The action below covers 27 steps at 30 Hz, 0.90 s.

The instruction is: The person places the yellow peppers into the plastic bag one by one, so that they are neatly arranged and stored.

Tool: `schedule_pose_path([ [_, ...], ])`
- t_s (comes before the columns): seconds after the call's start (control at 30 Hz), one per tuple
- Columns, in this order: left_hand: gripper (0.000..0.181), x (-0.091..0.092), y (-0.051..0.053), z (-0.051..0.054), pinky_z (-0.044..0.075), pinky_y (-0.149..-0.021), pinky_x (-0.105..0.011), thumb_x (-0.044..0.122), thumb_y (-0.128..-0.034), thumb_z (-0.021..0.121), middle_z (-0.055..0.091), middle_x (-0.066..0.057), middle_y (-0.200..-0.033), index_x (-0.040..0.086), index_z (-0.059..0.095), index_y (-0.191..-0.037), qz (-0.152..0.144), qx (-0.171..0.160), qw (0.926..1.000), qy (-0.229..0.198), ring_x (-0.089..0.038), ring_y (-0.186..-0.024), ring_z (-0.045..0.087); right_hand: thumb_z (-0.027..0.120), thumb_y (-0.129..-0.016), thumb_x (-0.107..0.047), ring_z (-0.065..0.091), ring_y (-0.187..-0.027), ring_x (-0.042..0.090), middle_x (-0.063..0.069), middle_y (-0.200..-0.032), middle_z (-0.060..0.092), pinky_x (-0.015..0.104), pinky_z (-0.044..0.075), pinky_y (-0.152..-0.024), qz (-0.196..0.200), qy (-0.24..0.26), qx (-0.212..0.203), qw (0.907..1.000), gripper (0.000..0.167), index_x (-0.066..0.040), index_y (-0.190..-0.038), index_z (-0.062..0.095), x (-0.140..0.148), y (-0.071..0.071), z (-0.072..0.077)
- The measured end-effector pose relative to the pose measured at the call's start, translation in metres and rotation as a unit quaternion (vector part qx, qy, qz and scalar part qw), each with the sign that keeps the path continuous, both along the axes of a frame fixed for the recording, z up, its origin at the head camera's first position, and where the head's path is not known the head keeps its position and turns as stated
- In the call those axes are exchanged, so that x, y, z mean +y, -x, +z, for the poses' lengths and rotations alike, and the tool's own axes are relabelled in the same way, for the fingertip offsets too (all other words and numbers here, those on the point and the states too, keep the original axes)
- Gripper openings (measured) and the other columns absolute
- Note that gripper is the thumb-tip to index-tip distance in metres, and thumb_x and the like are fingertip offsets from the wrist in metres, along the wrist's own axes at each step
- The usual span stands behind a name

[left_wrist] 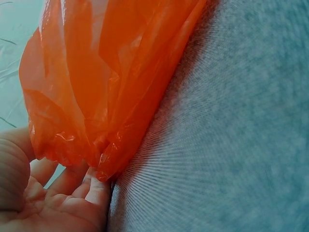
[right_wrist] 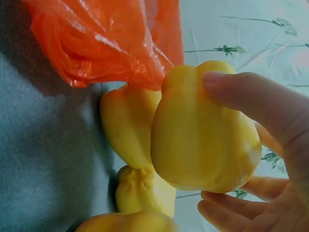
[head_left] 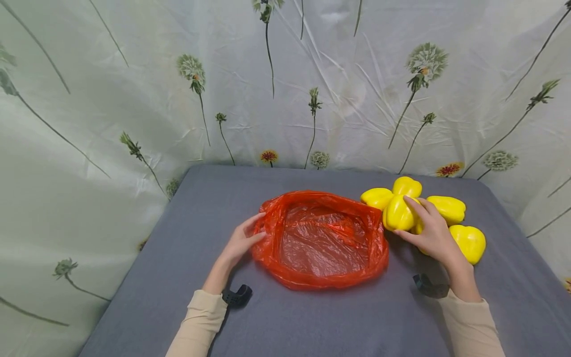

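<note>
My right hand (head_left: 430,233) grips a yellow bell pepper (head_left: 398,214), thumb on one side and fingers on the other. In the right wrist view the held pepper (right_wrist: 203,135) is lifted in front of other peppers. A red plastic bag (head_left: 285,277) lies on the table, its wide mouth facing up and only crumpled film visible inside. At the bag's left end, my left hand (head_left: 241,243) touches the film with thumb and fingers spread apart. The left wrist view has those fingers (left_wrist: 67,183) partly hidden behind the bag's gathered edge (left_wrist: 108,159).
Several more yellow bell peppers (head_left: 446,209) sit together to the bag's right, partly behind my right hand. A grey cloth (head_left: 339,322) covers the table. Behind it hangs a pale curtain (head_left: 357,99) with a dandelion print. Black bands (head_left: 238,296) circle the wrists.
</note>
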<state>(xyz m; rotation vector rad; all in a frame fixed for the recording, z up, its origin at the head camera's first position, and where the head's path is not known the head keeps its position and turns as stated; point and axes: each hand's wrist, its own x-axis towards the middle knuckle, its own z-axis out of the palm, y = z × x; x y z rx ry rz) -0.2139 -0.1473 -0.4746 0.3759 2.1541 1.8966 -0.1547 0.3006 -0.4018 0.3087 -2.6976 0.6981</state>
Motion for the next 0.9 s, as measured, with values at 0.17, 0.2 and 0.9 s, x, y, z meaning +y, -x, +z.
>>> schedule_pose_path([
  [0.17,0.058,0.0,0.001,-0.001,0.052,-0.082,-0.018,0.013,-0.0897,0.061,0.042,-0.017,-0.145,0.013,0.038,-0.143,0.0,0.001,1.0,0.004,-0.024,-0.113,0.058,0.083,-0.066,-0.014,0.041,-0.112,0.041,0.027,-0.13,0.04,0.063,0.04,-0.086,0.005,0.002,0.017,0.9998,0.085,-0.009,-0.14,0.041,-0.004,-0.002,0.002],
  [0.2,0.058,0.0,0.001,-0.001,0.052,-0.082,-0.018,0.013,-0.0896,0.061,0.042,-0.017,-0.145,0.013,0.039,-0.143,0.001,0.002,1.0,0.004,-0.021,-0.112,0.059,0.083,-0.066,-0.013,0.041,-0.111,0.041,0.027,-0.13,0.041,0.062,0.041,-0.085,0.008,0.001,0.02,0.9998,0.085,-0.009,-0.14,0.041,-0.005,-0.002,0.002],
  [0.9,0.059,-0.002,-0.002,0.001,0.054,-0.077,-0.019,0.012,-0.0908,0.059,0.039,-0.02,-0.146,0.011,0.035,-0.144,-0.012,-0.002,0.9999,-0.009,0.0,-0.09,0.063,0.085,-0.061,-0.005,0.042,-0.112,0.043,0.029,-0.132,0.038,0.065,0.045,-0.083,0.009,0.012,0.072,0.9973,0.09,-0.011,-0.14,0.041,-0.022,-0.001,0.013],
])
